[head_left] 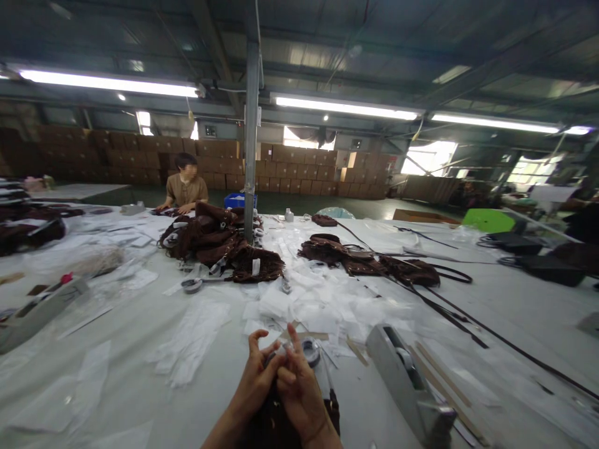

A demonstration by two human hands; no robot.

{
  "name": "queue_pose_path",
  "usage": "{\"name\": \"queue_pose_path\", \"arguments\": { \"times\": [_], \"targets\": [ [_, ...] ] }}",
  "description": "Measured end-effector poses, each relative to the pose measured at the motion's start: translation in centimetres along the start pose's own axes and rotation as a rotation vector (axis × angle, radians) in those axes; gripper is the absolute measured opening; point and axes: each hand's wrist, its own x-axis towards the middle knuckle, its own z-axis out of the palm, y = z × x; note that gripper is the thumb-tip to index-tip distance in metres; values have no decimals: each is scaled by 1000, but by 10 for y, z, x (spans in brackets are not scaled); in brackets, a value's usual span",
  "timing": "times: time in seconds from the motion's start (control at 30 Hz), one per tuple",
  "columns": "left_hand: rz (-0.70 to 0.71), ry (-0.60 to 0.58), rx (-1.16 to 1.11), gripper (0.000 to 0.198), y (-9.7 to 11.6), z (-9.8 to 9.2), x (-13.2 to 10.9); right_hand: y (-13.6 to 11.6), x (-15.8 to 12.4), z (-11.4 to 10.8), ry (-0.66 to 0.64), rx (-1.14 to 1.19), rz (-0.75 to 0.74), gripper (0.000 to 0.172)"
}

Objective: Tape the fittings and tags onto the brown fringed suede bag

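Observation:
My left hand [257, 377] and my right hand [302, 390] meet at the lower middle of the head view. Between their fingertips they pinch a small white piece [281, 350], thin like paper or tape; its exact kind is unclear. Some fingers of both hands stick up away from the pinch. Beneath the hands lies a dark brown bag [269, 421], mostly covered by my wrists and palms. A roll of tape [311, 353] rests on the table just past my right fingers.
A grey tape dispenser [397, 374] stands to the right, another dispenser [44, 308] at far left. White paper sheets [191, 337] cover much of the table. Brown fringed bags [219, 243] pile up by a metal post [251, 137]. Across the table sits a person [185, 187].

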Motion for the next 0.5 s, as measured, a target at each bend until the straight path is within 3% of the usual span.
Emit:
{"name": "queue_pose_path", "arguments": {
  "times": [0.07, 0.2, 0.33, 0.5],
  "targets": [
    [-27, -22, -118, 60, 3, -1, 0, -1, 2, 3, -25, -70, 9, 84],
    [-45, 17, -230, 70, 10, -4, 3, -16, 3, 21, -55, -423, 54, 87],
    [-72, -17, -261, 82, 13, 3, 13, -39, -1, 28, -72, -517, 82, 81],
    [-128, 142, -206, 86, 0, 2, 32, -38, -8, 20, 6, -880, -63, 75]
  ]
}}
